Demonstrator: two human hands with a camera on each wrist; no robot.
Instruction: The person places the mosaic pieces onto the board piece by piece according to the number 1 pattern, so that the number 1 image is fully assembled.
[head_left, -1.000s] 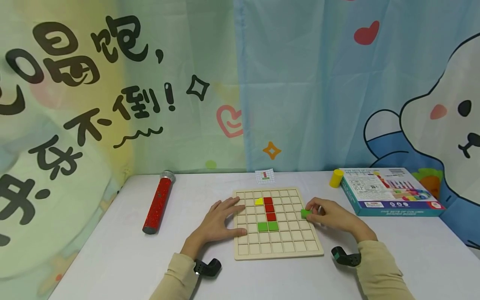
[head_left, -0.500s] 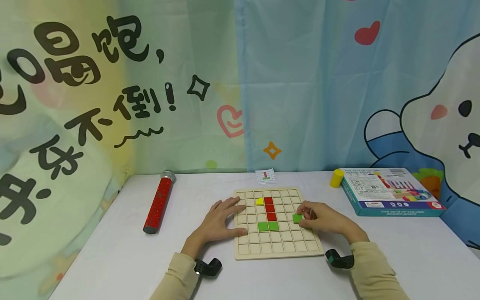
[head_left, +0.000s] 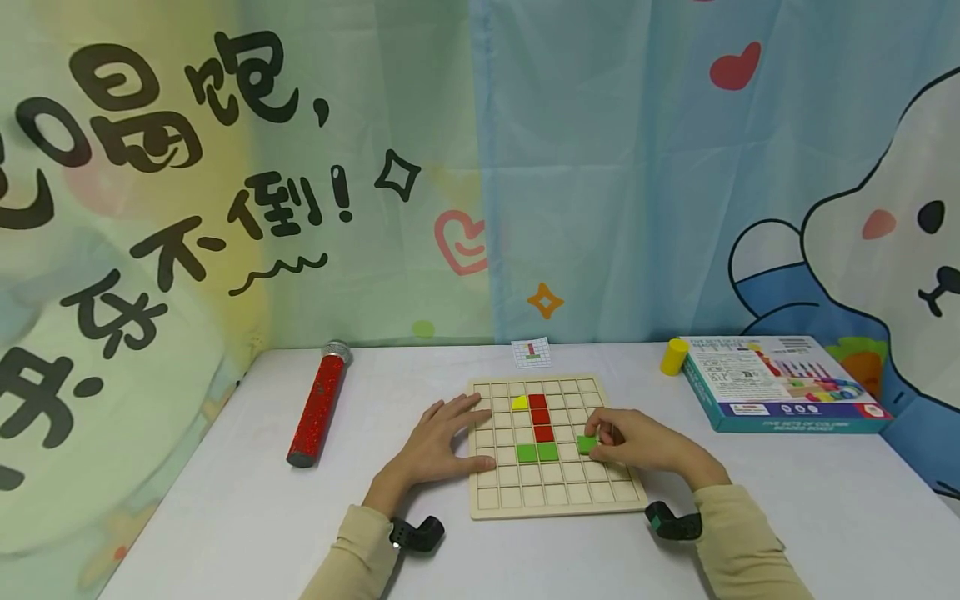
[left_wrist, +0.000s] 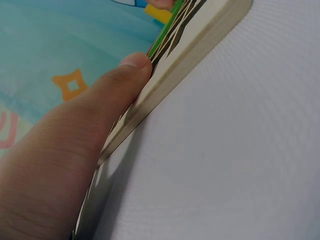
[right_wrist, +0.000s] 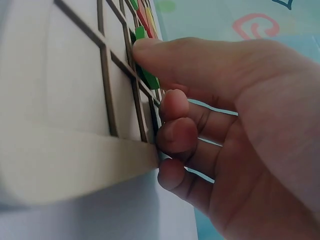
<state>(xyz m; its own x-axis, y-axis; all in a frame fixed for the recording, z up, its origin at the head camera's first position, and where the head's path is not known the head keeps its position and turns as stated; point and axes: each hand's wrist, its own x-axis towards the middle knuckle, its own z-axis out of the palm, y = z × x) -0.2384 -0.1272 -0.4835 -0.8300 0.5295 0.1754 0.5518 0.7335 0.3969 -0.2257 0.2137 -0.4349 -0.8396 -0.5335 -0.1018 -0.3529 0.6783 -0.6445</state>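
A wooden grid board [head_left: 517, 500] lies on the white table. Near its right side my right hand [head_left: 637, 442] pinches a green square tile [head_left: 586, 444] between thumb and fingers, low over the cells. In the right wrist view the thumb presses on this green tile [right_wrist: 151, 80], and the other fingers curl beside it. My left hand [head_left: 442, 442] rests with spread fingers on the board's left edge; in the left wrist view its thumb [left_wrist: 135, 62] lies on the rim. Red tiles [head_left: 542, 433] form a column, two green tiles [head_left: 527, 453] sit below it, and a yellow tile [head_left: 520, 403] is at upper left.
Behind the board lies a small pattern card [head_left: 532, 352]. A red microphone-like tube [head_left: 318, 408] lies at left. A yellow cylinder [head_left: 674, 357] stands beside a game box [head_left: 783, 383] at back right. A printed curtain [head_left: 570, 167] hangs behind the table.
My right hand has moved left over the board from its right edge, carrying the green tile toward the placed green ones. The left hand has stayed in place.
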